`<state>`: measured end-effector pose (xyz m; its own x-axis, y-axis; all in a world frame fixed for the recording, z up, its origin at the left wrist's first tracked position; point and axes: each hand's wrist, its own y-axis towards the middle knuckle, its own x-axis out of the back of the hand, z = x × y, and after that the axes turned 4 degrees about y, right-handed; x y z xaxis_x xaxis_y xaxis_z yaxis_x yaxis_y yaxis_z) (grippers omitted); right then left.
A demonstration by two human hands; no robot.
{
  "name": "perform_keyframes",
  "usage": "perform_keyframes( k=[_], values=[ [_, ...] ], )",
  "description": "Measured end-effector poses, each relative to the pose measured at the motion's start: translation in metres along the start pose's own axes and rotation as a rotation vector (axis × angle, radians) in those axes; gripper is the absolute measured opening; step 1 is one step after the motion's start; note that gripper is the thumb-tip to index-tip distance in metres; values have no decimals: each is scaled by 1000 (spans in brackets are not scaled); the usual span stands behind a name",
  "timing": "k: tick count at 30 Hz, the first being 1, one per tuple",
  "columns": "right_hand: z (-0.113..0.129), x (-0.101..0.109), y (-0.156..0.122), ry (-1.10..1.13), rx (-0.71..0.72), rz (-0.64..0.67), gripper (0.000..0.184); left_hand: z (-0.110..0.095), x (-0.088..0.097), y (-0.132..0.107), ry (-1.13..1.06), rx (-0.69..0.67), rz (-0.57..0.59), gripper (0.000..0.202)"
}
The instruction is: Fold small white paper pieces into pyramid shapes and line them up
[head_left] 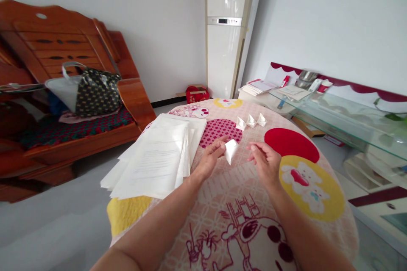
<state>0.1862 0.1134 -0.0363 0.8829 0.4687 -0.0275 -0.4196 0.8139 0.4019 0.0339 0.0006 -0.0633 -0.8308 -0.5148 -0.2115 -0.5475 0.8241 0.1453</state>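
Note:
Between the fingers of my left hand [212,156] is a small folded piece of white paper [231,152], kite-shaped with its point downward. My right hand [263,160] hovers just to the right of it, apart from the paper. Its fingers are curled in, and whether anything is between them is too small to make out. Beyond my hands, three folded paper pieces [251,121] stand in a row on the patterned tablecloth [229,186]. To the left lies a loose stack of white paper sheets [159,152], the top one bearing faint printed text.
A wooden sofa [63,42] with a patterned bag [97,93] stands at the left. At the right is a glass-topped cabinet [349,114] holding papers, tins and a red cup [324,86]. A tall white air conditioner [224,51] fills the corner, near a red box [196,94].

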Motion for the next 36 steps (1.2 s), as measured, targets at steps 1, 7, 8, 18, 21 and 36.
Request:
perform_keyframes(
  k=[1, 7, 8, 18, 21, 36],
  values=[
    [2, 1, -1, -10, 33, 17, 32, -2, -2, -1, -56, 36, 11, 37],
    [13, 1, -8, -34, 51, 167, 28, -5, -13, -5, -126, 96, 67, 37],
    [13, 1, -8, -37, 20, 176, 25, -5, -14, -5, -112, 92, 79, 37],
    [4, 3, -12, -306, 446, 298, 17, -3, -7, -4, 1, -65, -88, 34],
    [1, -1, -15, -387, 654, 399, 25, -3, -3, -1, -107, 45, -95, 53],
    [-24, -5, -22, -628, 659, 732, 30, 8, -4, 0, 123, 211, 32, 27]
  ],
)
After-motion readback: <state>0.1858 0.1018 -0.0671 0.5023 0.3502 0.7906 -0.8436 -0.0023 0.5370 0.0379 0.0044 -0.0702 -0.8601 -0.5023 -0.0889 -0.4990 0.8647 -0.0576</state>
